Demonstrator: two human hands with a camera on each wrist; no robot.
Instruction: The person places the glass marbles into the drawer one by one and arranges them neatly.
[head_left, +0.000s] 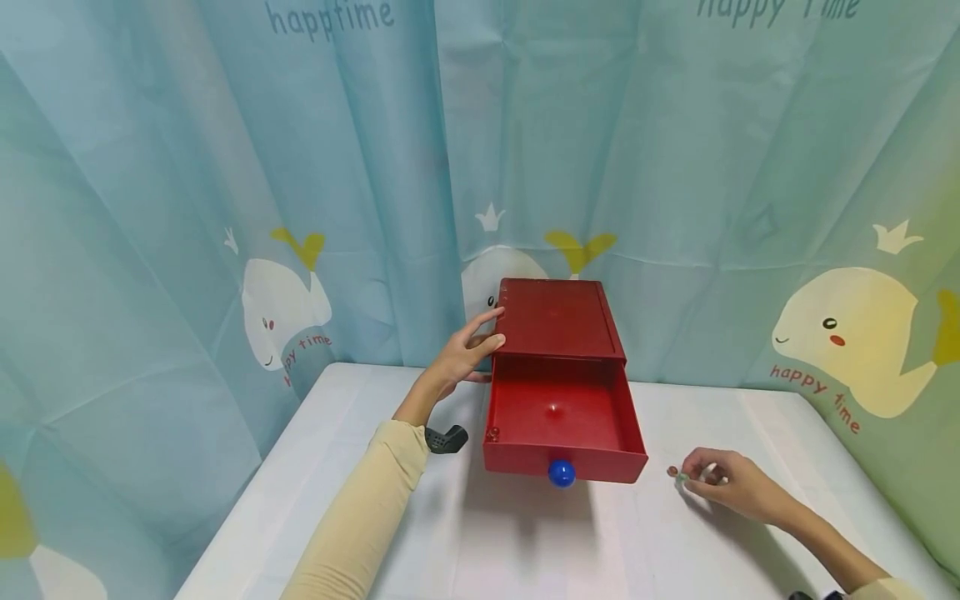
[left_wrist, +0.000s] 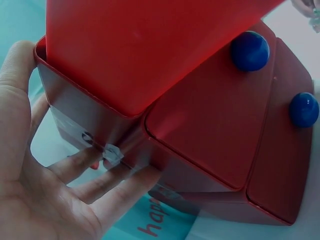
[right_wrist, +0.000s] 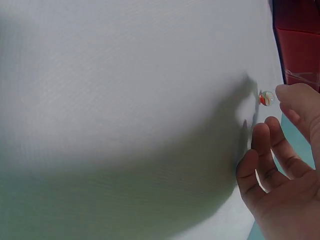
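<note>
In the head view a red drawer cabinet [head_left: 555, 317] stands with its top drawer [head_left: 566, 461] pulled out. Small reddish marbles [head_left: 492, 434] lie in that drawer's front left corner. Against the cabinet's left side rests my left hand [head_left: 459, 358], fingers spread and fairly straight, thumb at the upper edge. My right hand [head_left: 738, 486] is low over the table, right of the drawer, its fingertips beside a reddish marble [head_left: 672, 472] and a greenish one [head_left: 682, 477]. The right wrist view has a clear orange-and-white marble [right_wrist: 266, 98] just beyond the thumb tip, with thumb and index finger apart.
Two lower drawers, closed, have blue knobs [left_wrist: 304, 110]; the top drawer's blue knob [head_left: 562, 473] juts forward. A white cloth covers the table [head_left: 405, 533]. Behind it hangs a blue-green curtain [head_left: 360, 167] with whale prints.
</note>
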